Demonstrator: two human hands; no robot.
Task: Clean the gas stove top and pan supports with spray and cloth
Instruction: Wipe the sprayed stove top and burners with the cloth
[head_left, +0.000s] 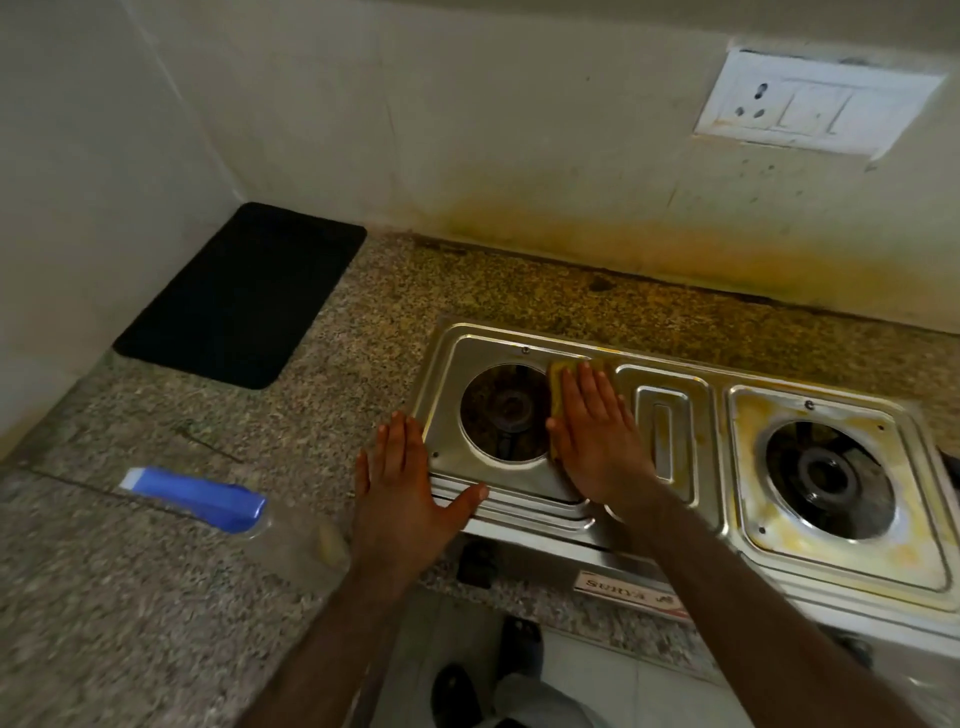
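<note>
A steel two-burner gas stove (680, 499) sits on the granite counter with no pan supports on it. Its left burner well (506, 413) looks shiny; the plate around the right burner (828, 480) carries yellow-brown stains. My right hand (597, 436) lies flat with straight fingers, pressing a yellow cloth (558, 387) onto the plate just right of the left burner. My left hand (402, 478) rests flat and open on the stove's front left corner, thumb on the ridged edge. A clear spray bottle with a blue label (202, 499) lies on its side on the counter to the left.
A black mat (244, 296) lies in the counter's back left corner against the wall. The wall behind the stove is stained yellow. A white socket and switch plate (810, 104) is on the wall at upper right. The counter's front edge runs below the stove, floor and feet beneath.
</note>
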